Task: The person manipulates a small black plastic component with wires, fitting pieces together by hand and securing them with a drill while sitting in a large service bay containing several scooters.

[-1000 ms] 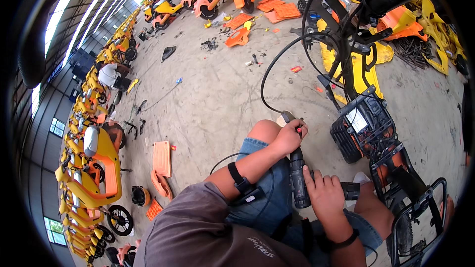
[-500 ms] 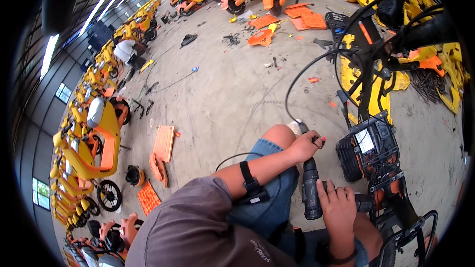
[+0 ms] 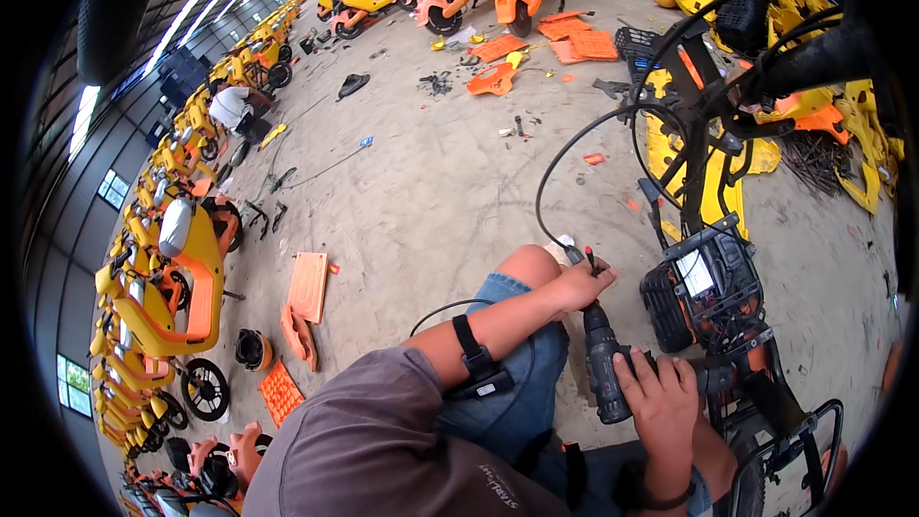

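My right hand [image 3: 661,402] lies over a black cordless drill [image 3: 603,369], its fingers wrapped on the body. The drill's chuck points away from me, toward my left hand [image 3: 582,285]. That hand is closed just beyond the chuck, pinching a thin red-tipped piece [image 3: 590,253]. A black cable [image 3: 542,193] loops down and ends in a grey fitting beside those fingers; whether they also grip it is unclear. On the right stands a stripped scooter frame [image 3: 723,278], with a black box and wiring exposed.
Yellow and orange panels [image 3: 742,182] lie behind the frame. Loose orange panels [image 3: 304,287] and a small black-and-orange container [image 3: 253,349] sit on the floor at left. Rows of yellow scooters [image 3: 182,278] line the left side. Another person [image 3: 235,107] crouches farther off.
The red-tipped piece has turned from pointing right to pointing up and away, as my left hand shifted slightly. My right hand stays on the drill. The whole view has shifted a little.
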